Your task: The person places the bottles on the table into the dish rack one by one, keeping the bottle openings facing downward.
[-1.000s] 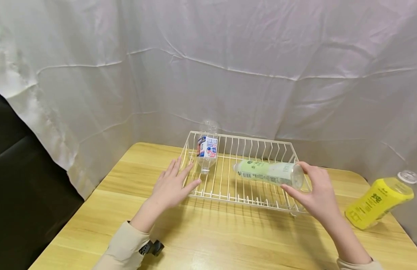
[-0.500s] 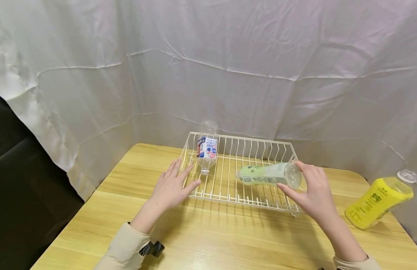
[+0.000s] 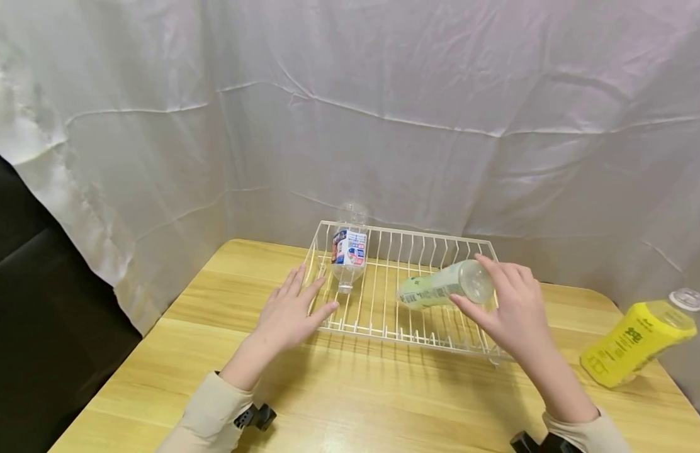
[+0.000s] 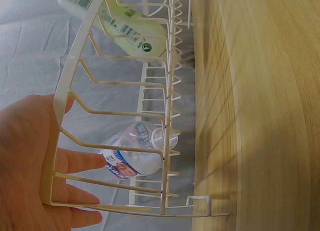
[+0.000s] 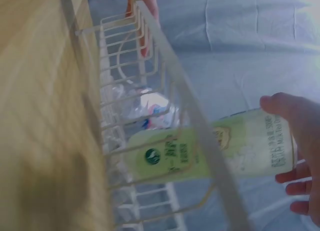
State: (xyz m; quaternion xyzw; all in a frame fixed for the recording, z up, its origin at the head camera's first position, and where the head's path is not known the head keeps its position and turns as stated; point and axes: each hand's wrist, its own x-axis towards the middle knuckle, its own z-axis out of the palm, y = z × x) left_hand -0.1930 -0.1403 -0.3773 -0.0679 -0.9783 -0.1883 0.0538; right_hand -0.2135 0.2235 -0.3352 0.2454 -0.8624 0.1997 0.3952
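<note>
A white wire dish rack [image 3: 429, 234] stands on the table. My left hand [image 3: 289, 309] rests at its left end with the fingers extended; the left wrist view has the palm against the rack's rail [image 4: 65, 81]. A clear plastic bottle [image 3: 349, 248] with a blue and white label lies in the rack's left part, its neck toward me. My right hand [image 3: 514, 308] grips a pale green milk tea bottle [image 3: 432, 288] near its base, between thumb and fingers. That bottle slants over the rack's right part, base raised and neck end down among the wires [image 5: 155, 156].
A yellow-labelled bottle [image 3: 636, 343] with a clear cap leans at the right side of the wooden table [image 3: 350, 402]. Grey cloth [image 3: 412, 126] hangs behind the table. Something black [image 3: 44, 314] lies beyond the left edge.
My right hand has moved left and slightly up with the green bottle, swinging its base away from me and turning it more end-on. My left hand and the clear bottle have stayed put.
</note>
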